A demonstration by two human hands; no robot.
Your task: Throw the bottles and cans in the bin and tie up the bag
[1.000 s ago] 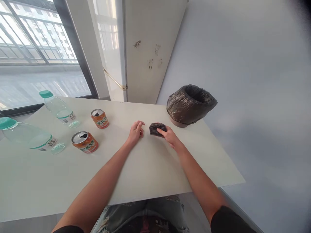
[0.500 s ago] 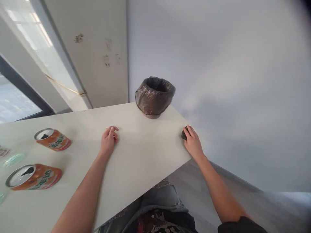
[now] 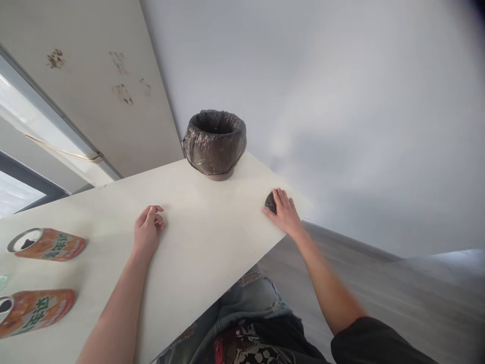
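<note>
On the white table (image 3: 189, 253), my left hand (image 3: 147, 227) rests on its side with the fingers loosely curled in and nothing visible in them. Toward the table's right corner, my right hand (image 3: 284, 211) lies over a small dark, rounded object (image 3: 270, 202). Its thumb is on the near side and its fingers reach across; the palm hides part of the object, and I cannot make out its kind. Between and beyond the hands stands a small bin (image 3: 220, 177) lined with a dark plastic bag (image 3: 215, 149), its mouth open.
Two orange drink cans (image 3: 56, 245) stand upright at the left, their tabs opened. A bit of clear greenish plastic or glass (image 3: 3, 281) shows at the left edge. A pale wall (image 3: 322, 101) rises behind, and a marked white panel (image 3: 94, 101) stands at the back left.
The view has turned right, so the cans and bin sit farther left. My right hand has slid inward from the table's edge with the dark object, its fingers now flatter. My left hand keeps its pose.
</note>
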